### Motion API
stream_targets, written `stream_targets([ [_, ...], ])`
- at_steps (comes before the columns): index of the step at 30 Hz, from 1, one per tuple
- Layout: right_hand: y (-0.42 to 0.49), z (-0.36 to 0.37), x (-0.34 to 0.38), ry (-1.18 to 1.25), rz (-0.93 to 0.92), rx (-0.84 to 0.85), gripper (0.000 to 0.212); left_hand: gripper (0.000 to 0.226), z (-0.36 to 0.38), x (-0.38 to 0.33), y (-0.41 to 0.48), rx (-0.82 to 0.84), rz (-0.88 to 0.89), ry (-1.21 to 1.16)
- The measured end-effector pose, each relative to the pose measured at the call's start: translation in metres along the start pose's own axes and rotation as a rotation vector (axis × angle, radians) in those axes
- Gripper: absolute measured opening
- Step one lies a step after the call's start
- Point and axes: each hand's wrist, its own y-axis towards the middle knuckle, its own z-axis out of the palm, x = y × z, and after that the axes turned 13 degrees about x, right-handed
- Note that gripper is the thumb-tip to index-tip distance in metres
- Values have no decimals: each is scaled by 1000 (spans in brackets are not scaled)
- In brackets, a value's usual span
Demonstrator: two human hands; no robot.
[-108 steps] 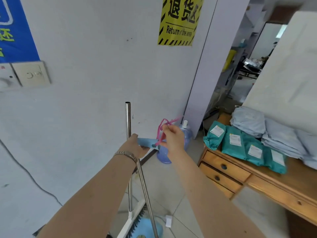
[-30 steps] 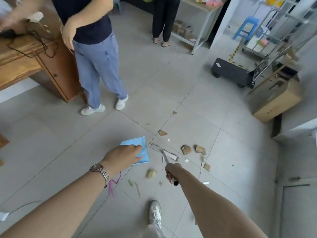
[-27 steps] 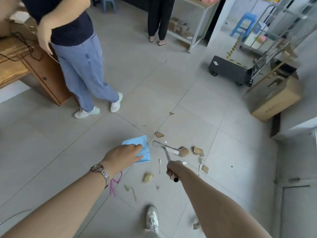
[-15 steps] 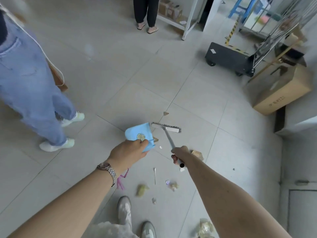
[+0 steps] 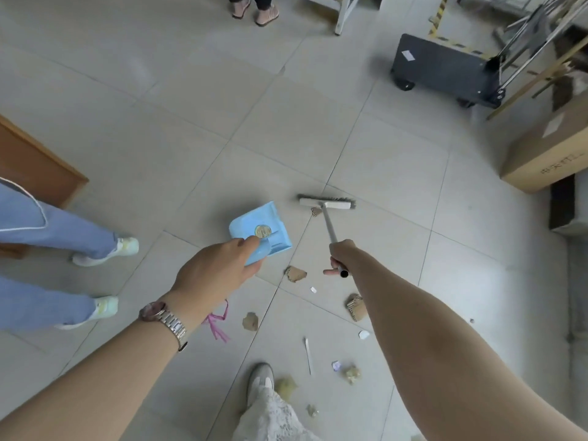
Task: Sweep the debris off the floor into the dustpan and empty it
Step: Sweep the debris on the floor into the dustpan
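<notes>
Above the tiled floor (image 5: 397, 173), left hand (image 5: 213, 275) fingers curl onto the blue dustpan (image 5: 259, 230); right hand (image 5: 342, 257) fingers wrap the broom (image 5: 327, 205) handle. Debris (image 5: 296, 274) lies scattered near a shoe (image 5: 259, 378); the dustpan's handle is hidden under the left hand.

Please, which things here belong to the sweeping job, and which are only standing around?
For the job: broom, blue dustpan, cardboard scraps, paper bits, left hand, right hand.

Just around: black cart, cardboard box, wooden desk.
</notes>
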Motion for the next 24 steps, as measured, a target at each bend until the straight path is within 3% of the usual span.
stream_targets([
  [5, 23, 12, -19, -139, 156, 1, 23, 27, -13, 16, 27, 53, 7, -85],
  [12, -26, 37, -105, -63, 288, 71, 16, 25, -50, 3, 22, 69, -48, -189],
  [21, -117, 76, -272, -32, 373, 145, 34, 26, -41, -20, -102, -8, -122, -199],
  [24, -144, 87, -343, -89, 368, 182, 28, 27, -41, -33, -150, -62, -124, -191],
])
